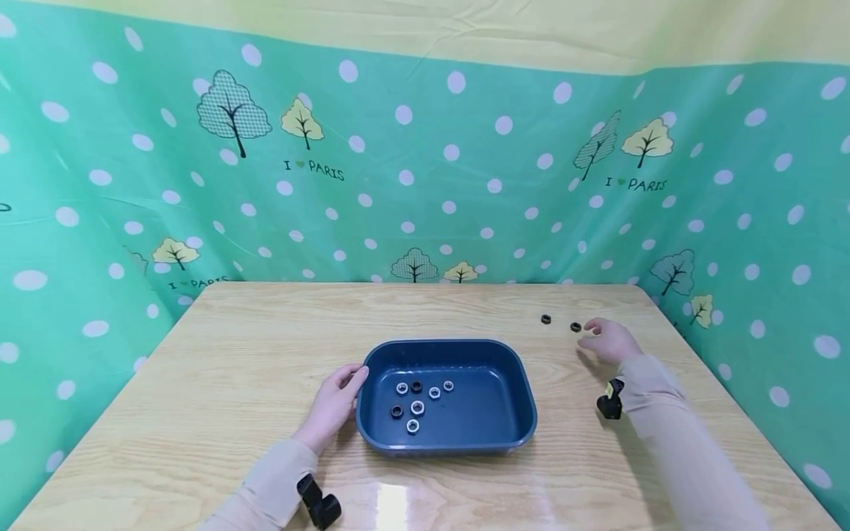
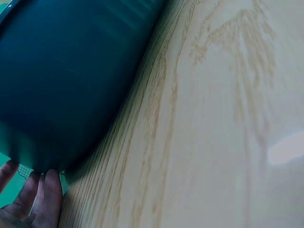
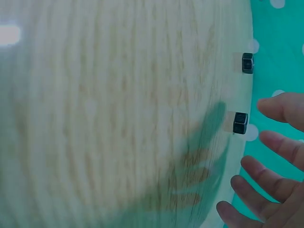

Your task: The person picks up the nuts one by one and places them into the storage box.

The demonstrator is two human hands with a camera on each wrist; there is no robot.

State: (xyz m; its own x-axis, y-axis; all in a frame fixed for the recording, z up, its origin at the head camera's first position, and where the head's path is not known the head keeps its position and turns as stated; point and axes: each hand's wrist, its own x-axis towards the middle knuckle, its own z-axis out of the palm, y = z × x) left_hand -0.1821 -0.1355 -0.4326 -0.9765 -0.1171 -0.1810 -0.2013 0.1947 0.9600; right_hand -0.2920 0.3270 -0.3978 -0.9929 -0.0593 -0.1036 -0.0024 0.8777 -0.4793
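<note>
A dark blue plastic basin [image 1: 458, 448] stands mid-table, holding several silver nuts [image 1: 417, 407] and two black nuts [image 1: 396, 411] in its left half. My left hand [image 1: 335, 405] holds the basin's left end, thumb at the rim; in the left wrist view its fingertips [image 2: 53, 183] press the outer wall. Over at the right, my right hand [image 1: 612, 341] hovers with thumb and fingers apart and nothing between them. Just left of its fingertips lies a black nut [image 1: 575, 327]. Another black nut [image 1: 546, 318] is farther left; both also show in the right wrist view.
The wooden table [image 1: 279, 324] ends at a green dotted curtain [image 1: 398, 147], which hangs behind it and along both sides. Black wrist cameras are strapped to both forearms, the right one [image 1: 609, 402] between the basin and the right sleeve.
</note>
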